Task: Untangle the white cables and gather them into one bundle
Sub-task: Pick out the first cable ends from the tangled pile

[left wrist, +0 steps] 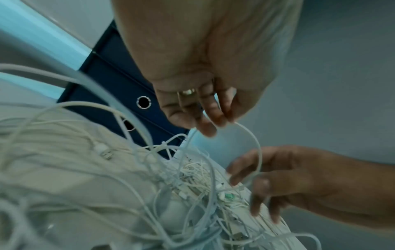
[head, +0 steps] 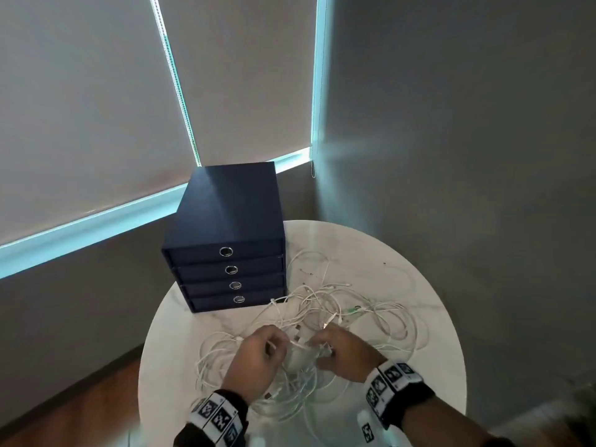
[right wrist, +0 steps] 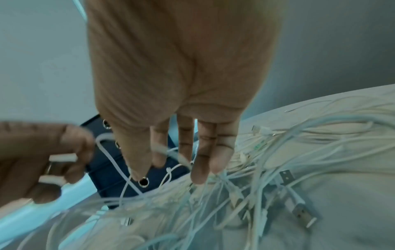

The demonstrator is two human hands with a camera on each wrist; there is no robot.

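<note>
Left hand (head: 254, 356) curled over the near middle of the tangle, fingertips (left wrist: 210, 118) pinching one loop of the white cables (head: 322, 317). Right hand (head: 343, 353) just beside it, fingers (right wrist: 203, 162) nearly straight and slack, dipped among strands with one thin cable threaded between them; whether anything is truly gripped cannot be told. Cables sprawled in a loose, knotted heap across the round white table (head: 403, 253), USB plugs (right wrist: 299, 213) poking out. Behind the heap on the table, a dark blue drawer box (head: 225, 246).

Two hands (head: 258, 356) (head: 346, 353), one four-drawer box (head: 225, 233), one table (head: 403, 259).
</note>
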